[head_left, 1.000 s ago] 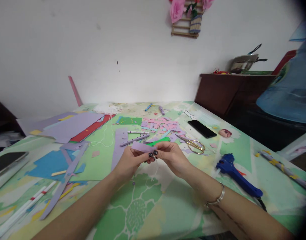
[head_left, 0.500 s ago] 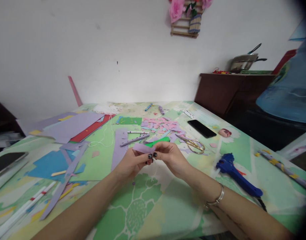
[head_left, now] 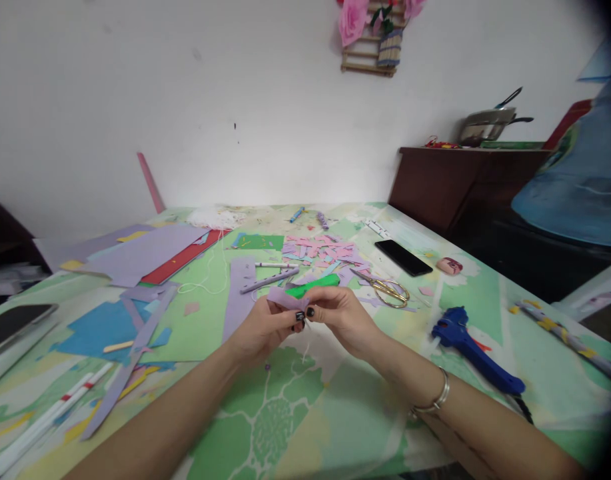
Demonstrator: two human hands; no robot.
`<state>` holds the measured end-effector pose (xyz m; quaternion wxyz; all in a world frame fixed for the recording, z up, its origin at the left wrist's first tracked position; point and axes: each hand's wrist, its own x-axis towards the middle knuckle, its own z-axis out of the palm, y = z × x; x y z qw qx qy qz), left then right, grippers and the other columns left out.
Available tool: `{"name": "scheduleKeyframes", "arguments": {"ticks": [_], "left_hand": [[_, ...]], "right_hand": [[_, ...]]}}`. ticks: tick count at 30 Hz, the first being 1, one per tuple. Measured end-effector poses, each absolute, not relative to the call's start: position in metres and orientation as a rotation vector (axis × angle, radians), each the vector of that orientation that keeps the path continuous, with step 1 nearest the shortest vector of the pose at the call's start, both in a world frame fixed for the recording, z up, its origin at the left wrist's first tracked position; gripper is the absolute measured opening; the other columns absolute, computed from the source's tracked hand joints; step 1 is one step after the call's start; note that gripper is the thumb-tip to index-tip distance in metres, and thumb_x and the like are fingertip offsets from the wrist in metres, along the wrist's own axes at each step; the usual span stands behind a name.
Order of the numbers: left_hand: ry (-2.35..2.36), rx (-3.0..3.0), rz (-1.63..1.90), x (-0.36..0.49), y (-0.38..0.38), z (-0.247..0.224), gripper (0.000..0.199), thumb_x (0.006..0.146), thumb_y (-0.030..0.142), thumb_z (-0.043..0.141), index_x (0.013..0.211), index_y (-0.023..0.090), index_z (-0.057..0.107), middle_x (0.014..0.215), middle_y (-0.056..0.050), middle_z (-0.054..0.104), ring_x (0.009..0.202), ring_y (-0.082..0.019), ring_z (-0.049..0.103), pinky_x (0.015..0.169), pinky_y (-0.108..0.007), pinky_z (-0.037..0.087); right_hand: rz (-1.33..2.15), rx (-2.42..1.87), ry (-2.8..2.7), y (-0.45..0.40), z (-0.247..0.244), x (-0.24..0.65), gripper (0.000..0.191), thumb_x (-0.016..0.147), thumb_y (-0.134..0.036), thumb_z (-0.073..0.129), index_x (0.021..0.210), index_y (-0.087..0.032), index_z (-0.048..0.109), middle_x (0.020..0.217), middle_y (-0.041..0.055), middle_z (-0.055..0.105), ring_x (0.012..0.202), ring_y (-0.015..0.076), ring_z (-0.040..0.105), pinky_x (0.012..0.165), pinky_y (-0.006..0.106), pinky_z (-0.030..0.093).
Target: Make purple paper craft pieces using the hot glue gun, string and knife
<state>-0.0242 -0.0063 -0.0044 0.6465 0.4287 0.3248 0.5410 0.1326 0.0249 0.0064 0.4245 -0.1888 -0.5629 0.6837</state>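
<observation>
My left hand [head_left: 265, 327] and my right hand [head_left: 342, 317] meet above the near middle of the table, both closed in a pinch. Between their fingertips is a small strip of purple paper [head_left: 284, 297], bent and sticking up on the left side. A thin white strand [head_left: 306, 348] hangs below the fingertips; what it is attached to is hidden. Just behind the hands lies a bright green long object [head_left: 312, 287], partly covered by my right hand. Gold-handled scissors [head_left: 392, 293] lie beyond my right hand, beside a heap of pink and purple paper scraps [head_left: 318, 249].
To the right are a blue glue gun [head_left: 478, 353], a black phone [head_left: 403, 257] and a paper-wrapped stick [head_left: 568, 337]. Purple sheets [head_left: 148, 250], blue paper [head_left: 98, 327] and white pens [head_left: 50, 417] spread over the left. White string [head_left: 215, 217] is piled at the back.
The purple paper has bent and tilted slightly between the fingertips, showing more of the green object behind it. Both hands stay in nearly the same place.
</observation>
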Motion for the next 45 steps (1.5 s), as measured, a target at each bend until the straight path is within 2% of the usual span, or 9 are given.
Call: {"name": "scheduleKeyframes", "arguments": {"ticks": [5, 10, 16, 20, 27, 36, 45], "left_hand": [[0.777, 0.97, 1.284, -0.021, -0.007, 0.001, 0.017, 0.058, 0.02, 0.08, 0.072, 0.014, 0.072, 0.063, -0.002, 0.062, 0.059, -0.008, 0.053, 0.056, -0.019, 0.042], [0.873, 1.021, 1.352, -0.02, -0.007, 0.006, 0.016, 0.055, 0.018, 0.081, 0.066, 0.012, 0.071, 0.06, -0.001, 0.064, 0.056, -0.007, 0.053, 0.054, -0.018, 0.041], [1.069, 1.158, 1.327, -0.023, -0.008, 0.008, 0.019, 0.059, 0.019, 0.077, 0.075, 0.011, 0.071, 0.069, -0.004, 0.07, 0.064, -0.012, 0.06, 0.061, -0.021, 0.046], [1.173, 1.187, 1.331, -0.021, -0.009, 0.011, 0.015, 0.056, 0.016, 0.075, 0.069, 0.01, 0.069, 0.063, -0.002, 0.068, 0.059, -0.011, 0.058, 0.057, -0.021, 0.043], [1.222, 1.261, 1.291, -0.02, -0.01, 0.014, 0.011, 0.057, 0.017, 0.072, 0.064, 0.011, 0.067, 0.06, -0.001, 0.066, 0.057, -0.011, 0.057, 0.055, -0.021, 0.042], [1.108, 1.242, 1.264, -0.024, -0.008, 0.005, 0.016, 0.062, 0.023, 0.076, 0.074, 0.013, 0.071, 0.067, -0.003, 0.069, 0.061, -0.011, 0.059, 0.058, -0.02, 0.045], [1.045, 1.227, 1.255, -0.027, -0.007, 0.005, 0.01, 0.063, 0.02, 0.077, 0.07, 0.016, 0.072, 0.063, -0.001, 0.069, 0.059, -0.009, 0.058, 0.057, -0.018, 0.045]], "right_hand": [[1.703, -0.486, -1.405, 0.027, 0.003, 0.132, 0.023, 0.065, -0.028, 0.077, 0.085, -0.02, 0.071, 0.074, 0.0016, 0.067, 0.067, 0.0151, 0.059, 0.069, 0.032, 0.046], [1.649, -0.496, -1.37, 0.027, 0.005, 0.131, 0.029, 0.064, -0.025, 0.078, 0.09, -0.022, 0.067, 0.07, -0.0021, 0.06, 0.065, 0.0112, 0.055, 0.064, 0.027, 0.043], [1.602, -0.6, -1.403, 0.024, 0.007, 0.13, 0.029, 0.056, -0.029, 0.082, 0.076, -0.018, 0.063, 0.068, -0.0021, 0.058, 0.062, 0.0101, 0.051, 0.06, 0.025, 0.04], [1.576, -0.629, -1.412, 0.025, 0.006, 0.129, 0.028, 0.057, -0.033, 0.08, 0.073, -0.018, 0.062, 0.066, -0.002, 0.058, 0.061, 0.01, 0.051, 0.059, 0.025, 0.04], [1.577, -0.614, -1.411, 0.027, 0.006, 0.128, 0.025, 0.059, -0.031, 0.079, 0.07, -0.017, 0.062, 0.066, -0.0022, 0.058, 0.06, 0.0096, 0.052, 0.06, 0.025, 0.04], [1.652, -0.661, -1.371, 0.027, 0.008, 0.132, 0.023, 0.058, -0.031, 0.079, 0.067, -0.016, 0.065, 0.062, -0.0001, 0.061, 0.06, 0.0118, 0.053, 0.061, 0.027, 0.038], [1.743, -0.563, -1.347, 0.028, 0.008, 0.133, 0.02, 0.059, -0.028, 0.08, 0.067, -0.016, 0.065, 0.06, 0.0006, 0.062, 0.059, 0.0142, 0.055, 0.064, 0.03, 0.04]]}}
